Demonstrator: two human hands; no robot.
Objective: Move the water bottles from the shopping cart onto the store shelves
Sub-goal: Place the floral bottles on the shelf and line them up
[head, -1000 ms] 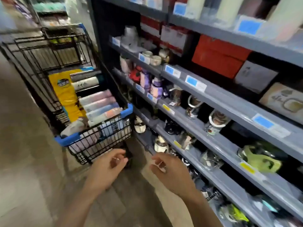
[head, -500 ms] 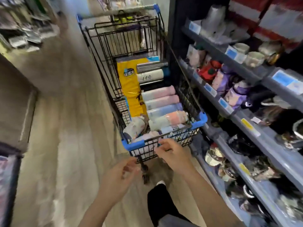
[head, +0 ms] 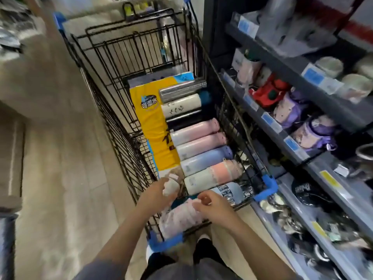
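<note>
Hands [head: 161,191] at pastel bottles [head: 201,146], lying sideways

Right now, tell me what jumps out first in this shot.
The row of bottles lying side by side in the black wire cart, pink, blue and peach, beside a bright yellow pack. At the cart's near end, the left hand touches a beige bottle while the right hand hovers over a pink patterned one. Grey shelves of cups and bottles run along the right.
</note>
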